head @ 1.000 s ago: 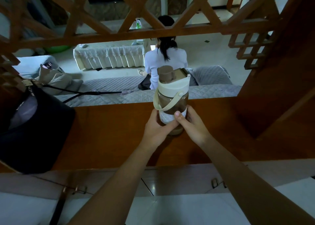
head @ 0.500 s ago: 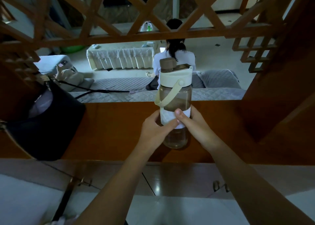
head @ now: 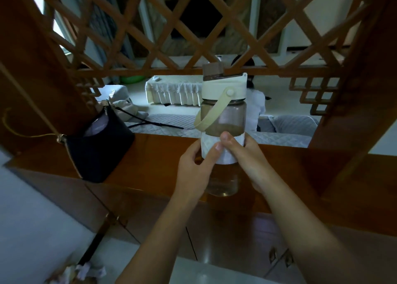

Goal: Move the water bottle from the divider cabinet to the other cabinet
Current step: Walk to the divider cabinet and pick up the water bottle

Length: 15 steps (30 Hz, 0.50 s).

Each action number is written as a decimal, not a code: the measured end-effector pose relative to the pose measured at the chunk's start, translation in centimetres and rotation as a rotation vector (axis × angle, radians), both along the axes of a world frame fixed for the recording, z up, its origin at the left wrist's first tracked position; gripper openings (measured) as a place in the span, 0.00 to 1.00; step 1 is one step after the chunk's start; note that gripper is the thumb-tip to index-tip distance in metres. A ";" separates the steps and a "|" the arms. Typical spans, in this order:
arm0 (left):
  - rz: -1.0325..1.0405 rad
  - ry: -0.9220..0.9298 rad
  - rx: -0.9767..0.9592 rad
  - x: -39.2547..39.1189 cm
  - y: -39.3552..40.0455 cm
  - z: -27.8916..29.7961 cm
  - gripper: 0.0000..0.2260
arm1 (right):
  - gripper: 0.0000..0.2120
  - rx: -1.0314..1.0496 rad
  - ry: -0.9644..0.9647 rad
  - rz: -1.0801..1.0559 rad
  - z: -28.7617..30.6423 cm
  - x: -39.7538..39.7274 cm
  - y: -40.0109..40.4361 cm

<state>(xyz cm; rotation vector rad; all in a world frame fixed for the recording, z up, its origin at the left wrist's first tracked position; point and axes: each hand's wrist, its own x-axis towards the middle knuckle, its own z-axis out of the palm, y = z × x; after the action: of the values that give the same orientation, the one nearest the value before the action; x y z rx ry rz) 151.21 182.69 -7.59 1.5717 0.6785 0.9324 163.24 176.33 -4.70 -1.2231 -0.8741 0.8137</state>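
Both hands, left hand [head: 194, 167] and right hand [head: 247, 157], grip closed around the water bottle [head: 223, 120], upright above the surface [head: 150, 161] for carrying.

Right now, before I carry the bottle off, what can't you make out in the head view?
- Other cabinet: not in frame, so the destination is unknown.
- Water bottle middle: covered by the left hand and right hand, both wrapped around its white band.
- Bottle base versus divider cabinet top: clearance unclear from this angle.
- Black bag contents: too dark.
- Floor clutter at bottom left: blurred and cut off by the frame edge.
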 end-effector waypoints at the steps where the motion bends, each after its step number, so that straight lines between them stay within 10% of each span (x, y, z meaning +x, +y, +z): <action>1: 0.009 -0.006 0.001 -0.3 -0.5 0.2 0.18 | 0.17 0.003 0.007 0.003 0.1 -0.3 -0.3; 15: 0.301 0.010 -0.003 -9.8 -5.8 1.0 0.22 | 0.09 -0.017 0.068 0.083 -1.8 -8.5 -1.7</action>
<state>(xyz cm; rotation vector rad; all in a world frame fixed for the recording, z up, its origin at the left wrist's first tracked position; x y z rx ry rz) 141.43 176.86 -6.61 1.4970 0.9400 1.1434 154.78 174.59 -6.47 -1.1739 -0.8683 0.9260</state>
